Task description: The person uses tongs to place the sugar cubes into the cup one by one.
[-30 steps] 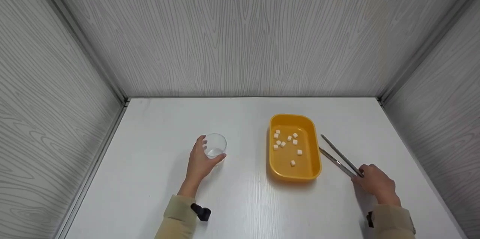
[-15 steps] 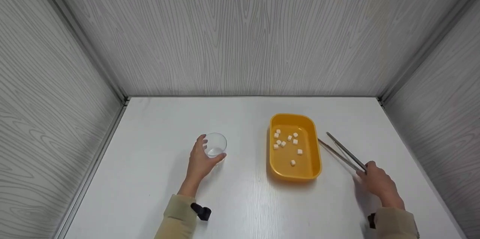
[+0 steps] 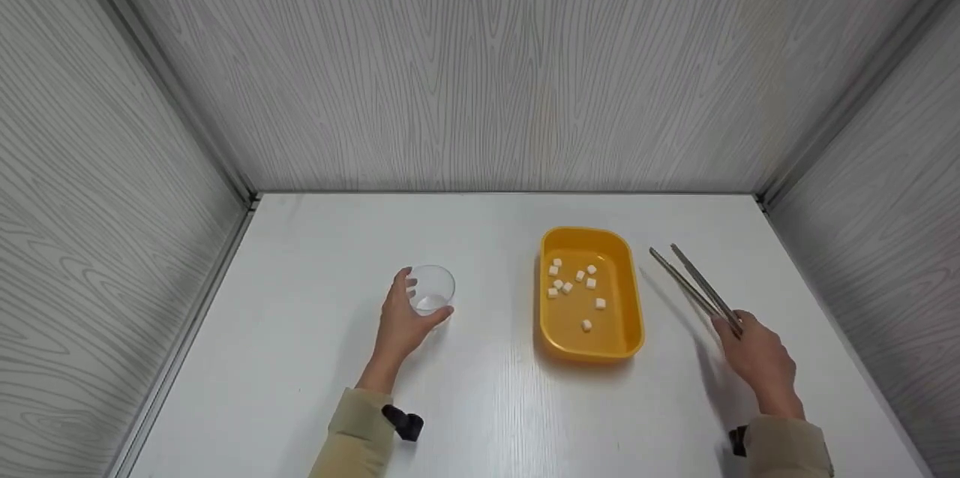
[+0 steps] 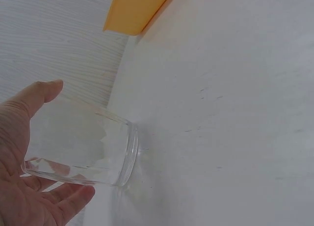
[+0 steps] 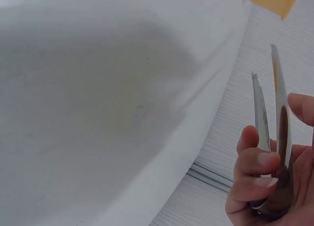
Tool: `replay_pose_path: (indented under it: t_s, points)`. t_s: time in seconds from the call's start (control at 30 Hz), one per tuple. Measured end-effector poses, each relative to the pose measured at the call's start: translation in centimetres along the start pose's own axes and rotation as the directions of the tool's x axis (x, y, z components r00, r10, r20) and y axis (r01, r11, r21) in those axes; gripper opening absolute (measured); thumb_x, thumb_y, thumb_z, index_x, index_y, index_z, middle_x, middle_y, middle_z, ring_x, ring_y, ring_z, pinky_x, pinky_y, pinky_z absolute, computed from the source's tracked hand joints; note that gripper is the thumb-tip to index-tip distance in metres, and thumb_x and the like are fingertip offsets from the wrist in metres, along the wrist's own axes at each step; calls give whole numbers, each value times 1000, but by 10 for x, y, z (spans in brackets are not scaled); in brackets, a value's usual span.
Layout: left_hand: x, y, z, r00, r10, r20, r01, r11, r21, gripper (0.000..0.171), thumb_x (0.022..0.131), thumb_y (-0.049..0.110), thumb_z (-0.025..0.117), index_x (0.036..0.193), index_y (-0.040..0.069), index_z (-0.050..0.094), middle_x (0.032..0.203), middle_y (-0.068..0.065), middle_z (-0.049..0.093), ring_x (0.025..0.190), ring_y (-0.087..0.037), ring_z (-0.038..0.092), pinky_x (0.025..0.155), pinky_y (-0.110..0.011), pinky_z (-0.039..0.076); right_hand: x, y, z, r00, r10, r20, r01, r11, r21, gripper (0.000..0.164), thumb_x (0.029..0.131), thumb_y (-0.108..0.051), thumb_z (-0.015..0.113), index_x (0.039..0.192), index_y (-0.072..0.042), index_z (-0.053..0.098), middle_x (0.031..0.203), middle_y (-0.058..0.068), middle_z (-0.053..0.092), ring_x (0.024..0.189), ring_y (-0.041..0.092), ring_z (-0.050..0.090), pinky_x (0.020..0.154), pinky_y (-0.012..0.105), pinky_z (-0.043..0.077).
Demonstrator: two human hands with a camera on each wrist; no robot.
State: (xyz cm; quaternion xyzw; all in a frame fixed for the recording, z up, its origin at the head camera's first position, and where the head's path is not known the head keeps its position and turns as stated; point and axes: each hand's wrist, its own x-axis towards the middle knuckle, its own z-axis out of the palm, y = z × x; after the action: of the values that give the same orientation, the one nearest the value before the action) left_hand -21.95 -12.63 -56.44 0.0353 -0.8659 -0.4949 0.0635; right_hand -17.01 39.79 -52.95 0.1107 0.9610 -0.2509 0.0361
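My left hand (image 3: 401, 326) grips a clear glass cup (image 3: 433, 287) standing upright on the table, left of the tray. In the left wrist view thumb and fingers lie on opposite sides of the glass (image 4: 83, 142). On the far right, my right hand (image 3: 760, 359) holds long metal tweezers (image 3: 707, 288), tips pointing away and a little apart. The right wrist view shows curled fingers around the tweezers (image 5: 283, 123), whose one tip is serrated; the tweezers are raised off the table. Several small white cubes (image 3: 591, 284) lie in the yellow tray (image 3: 592, 355).
A white table (image 3: 487, 418) bears everything, with grey wood-grain panels (image 3: 495, 73) at the back and both sides. The tray stands between the two hands. Black wrist devices (image 3: 405, 423) sit at both sleeves.
My right hand has raised the tweezers from beside the tray; their tips have swung away from it and come closer together. The left hand and cup have stayed in place.
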Motion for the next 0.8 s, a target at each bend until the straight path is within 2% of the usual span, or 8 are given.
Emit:
replay_pose_path:
  t_s: [0.1,0.17,0.37,0.5,0.63,0.8]
  points:
    - [0,1,0,1000,0,0,0,1000,-24,102,72,26,89,149,2,27,139,-22,48,128,-37,47,100,-52,45,-1,-5,2,999,-4,-47,4,1000,1,85,96,-66,36,145,3,39,128,34,53,97,47,61,70,58,49]
    - [-1,1,1,1000,-1,5,1,999,-37,103,71,25,89,149,1,27,139,-22,48,127,-38,47,99,-52,45,-1,-9,2,996,-21,-87,22,1000,1,83,95,-67,39,146,-1,41,129,33,54,95,46,62,68,57,49]
    - [-2,1,2,1000,-11,10,11,999,-45,97,71,24,89,146,-2,33,139,-22,48,127,-37,47,100,-52,44,-3,-23,0,964,-88,-252,80,996,-43,71,93,-62,52,135,-5,56,104,26,67,71,34,63,50,44,46]
    - [-2,2,5,1000,-9,13,9,999,-46,95,71,24,89,145,-2,35,139,-22,48,127,-38,46,101,-53,44,-4,-35,-4,948,-90,-306,68,994,-83,73,87,-67,57,125,-5,64,91,21,70,60,29,60,43,37,39]
    - [-2,1,7,1000,2,23,-1,999,-51,96,71,25,89,145,-2,35,139,-22,48,128,-38,46,101,-53,43,-4,-45,-6,929,-119,-349,79,989,-126,68,82,-70,62,106,-7,71,74,13,67,51,27,55,39,35,35]
    - [-5,4,7,999,18,28,-16,998,-53,95,71,25,89,145,-2,35,138,-20,49,127,-37,47,101,-51,44,-3,-58,-4,897,-227,-379,159,966,-202,54,79,-63,71,77,-10,68,59,2,57,42,21,45,36,33,30]
